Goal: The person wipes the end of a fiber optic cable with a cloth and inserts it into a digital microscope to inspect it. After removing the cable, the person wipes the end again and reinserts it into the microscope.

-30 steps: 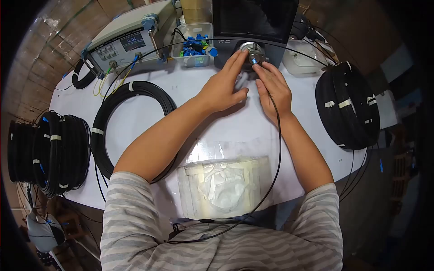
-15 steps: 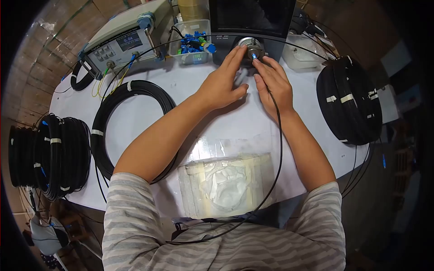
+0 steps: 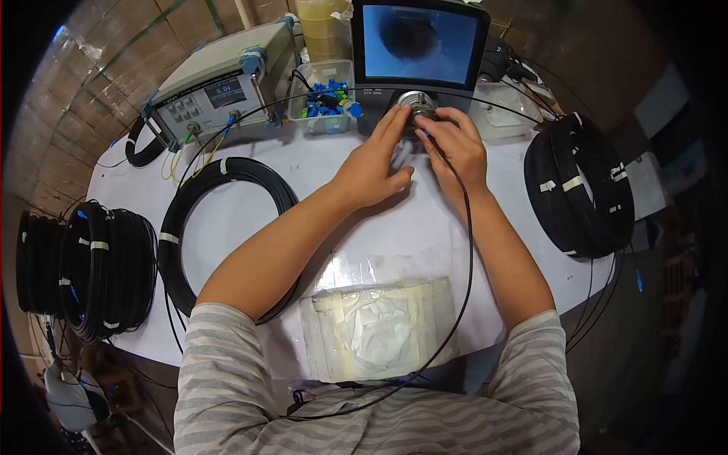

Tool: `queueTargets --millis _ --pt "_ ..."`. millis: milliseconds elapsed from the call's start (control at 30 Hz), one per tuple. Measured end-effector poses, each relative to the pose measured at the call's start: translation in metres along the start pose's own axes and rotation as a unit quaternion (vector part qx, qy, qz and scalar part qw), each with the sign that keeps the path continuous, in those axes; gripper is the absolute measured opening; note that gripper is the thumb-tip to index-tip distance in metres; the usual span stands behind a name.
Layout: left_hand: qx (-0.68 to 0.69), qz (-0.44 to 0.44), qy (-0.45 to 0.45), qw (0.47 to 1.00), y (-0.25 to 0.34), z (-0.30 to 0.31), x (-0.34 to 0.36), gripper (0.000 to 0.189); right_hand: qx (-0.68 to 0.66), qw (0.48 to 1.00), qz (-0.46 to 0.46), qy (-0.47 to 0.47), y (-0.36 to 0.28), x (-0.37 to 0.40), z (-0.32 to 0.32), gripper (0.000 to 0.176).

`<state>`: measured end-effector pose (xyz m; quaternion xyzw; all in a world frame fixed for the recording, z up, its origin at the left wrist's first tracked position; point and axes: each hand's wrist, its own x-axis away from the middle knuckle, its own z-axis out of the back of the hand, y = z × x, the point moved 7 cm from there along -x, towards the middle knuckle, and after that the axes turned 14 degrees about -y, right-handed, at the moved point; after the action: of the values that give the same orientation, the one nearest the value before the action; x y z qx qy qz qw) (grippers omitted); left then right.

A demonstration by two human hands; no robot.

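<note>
My right hand [image 3: 460, 159] pinches the blue-tipped connector end of a black fiber optic cable [image 3: 469, 250] at the round metal port [image 3: 416, 99] of an inspection scope. Its fingers hide most of the connector. From there the cable runs down past my right forearm to my lap. My left hand [image 3: 368, 168] has its fingers stretched out, the tips touching the left side of the port and the thumb apart. Above the port, the scope's screen [image 3: 422, 44] is lit blue with a large dark round blur.
A tester [image 3: 208, 95] reading 0.04 stands at the back left, beside a tub [image 3: 301, 121] of blue connectors. Black cable coils lie left [image 3: 176, 220] and right [image 3: 542, 186]. A taped, plastic-wrapped pad [image 3: 322, 341] lies at the front edge. Another cable crosses before the scope.
The screen has gone from dark to a lit blue picture with a dark blur. My right fingers have closed in at the port, covering the connector's glowing tip. The view has tilted up slightly.
</note>
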<state>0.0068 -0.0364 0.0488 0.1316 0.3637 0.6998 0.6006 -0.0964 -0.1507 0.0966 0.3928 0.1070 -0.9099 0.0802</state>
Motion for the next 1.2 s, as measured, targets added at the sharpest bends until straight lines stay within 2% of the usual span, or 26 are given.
queueTargets --millis 100,200,300,433,533,733,1200 --pt "0.000 0.004 -0.001 1.000 0.002 0.001 0.000 0.106 -0.002 1.000 0.012 0.008 0.002 -0.001 -0.002 0.031" --pt "-0.014 -0.006 0.009 1.000 -0.001 0.000 0.000 0.106 -0.007 1.000 0.008 0.017 0.007 0.006 -0.001 0.042" --pt "-0.023 -0.006 0.019 1.000 -0.002 0.000 -0.001 0.105 -0.025 0.998 -0.044 0.045 0.017 0.016 -0.005 0.060" --pt "-0.039 -0.021 0.039 0.998 0.001 0.002 -0.002 0.103 -0.074 0.990 -0.115 0.017 0.031 0.020 -0.020 0.077" --pt "-0.046 -0.038 0.049 0.997 0.002 0.002 -0.002 0.103 -0.107 0.985 -0.134 -0.005 0.037 0.017 -0.033 0.076" --pt "-0.053 -0.053 0.056 0.996 0.000 0.001 -0.004 0.101 -0.114 0.975 -0.191 0.012 0.051 0.004 -0.050 0.062" --pt "-0.039 -0.035 0.044 0.998 0.001 0.001 -0.003 0.101 -0.122 0.977 -0.172 0.008 0.049 0.004 -0.047 0.062"
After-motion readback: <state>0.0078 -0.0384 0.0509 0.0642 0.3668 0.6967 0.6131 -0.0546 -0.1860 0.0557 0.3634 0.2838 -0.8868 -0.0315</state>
